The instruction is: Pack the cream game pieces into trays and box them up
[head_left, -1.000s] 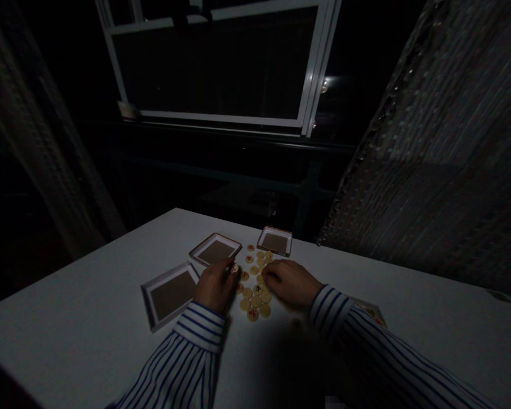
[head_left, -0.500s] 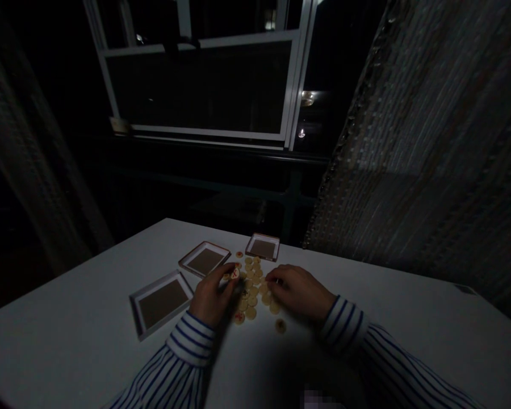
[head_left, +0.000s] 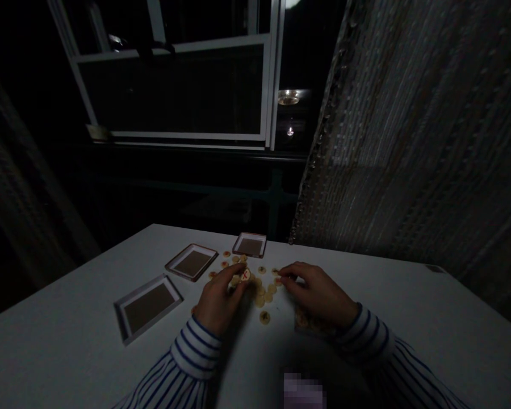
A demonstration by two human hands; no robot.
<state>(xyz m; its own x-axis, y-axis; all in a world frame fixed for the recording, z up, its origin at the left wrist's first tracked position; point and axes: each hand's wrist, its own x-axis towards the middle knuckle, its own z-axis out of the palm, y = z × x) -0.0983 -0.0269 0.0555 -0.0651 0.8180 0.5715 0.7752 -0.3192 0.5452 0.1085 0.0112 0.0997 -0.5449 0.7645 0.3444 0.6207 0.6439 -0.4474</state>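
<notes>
My left hand [head_left: 219,298] pinches a round xiangqi piece [head_left: 245,275] with a red character between thumb and fingers, just above the pile. Opposite it, my right hand [head_left: 319,289] has thumb and forefinger closed on a red-marked xiangqi piece [head_left: 278,281] at the pile's right edge. Pale wooden pieces [head_left: 260,301] lie loosely between the hands, many with no character showing. One dark-marked piece [head_left: 264,317] lies apart, nearer to me. More pieces [head_left: 302,319] show partly from under my right hand; the hand and its shadow hide the rest.
Three shallow trays stand on the white table [head_left: 68,324]: a grey-rimmed one [head_left: 118,318] at left, a brown-edged one [head_left: 215,257] behind it, and another brown-edged one [head_left: 234,250] at the back. A bead curtain [head_left: 400,170] hangs at right. The room is dark.
The view has turned slightly right. My left hand, still holding the red-marked piece, has moved right over the pile. Several pieces are spread differently, some now lying farther right by my right fingertips.
</notes>
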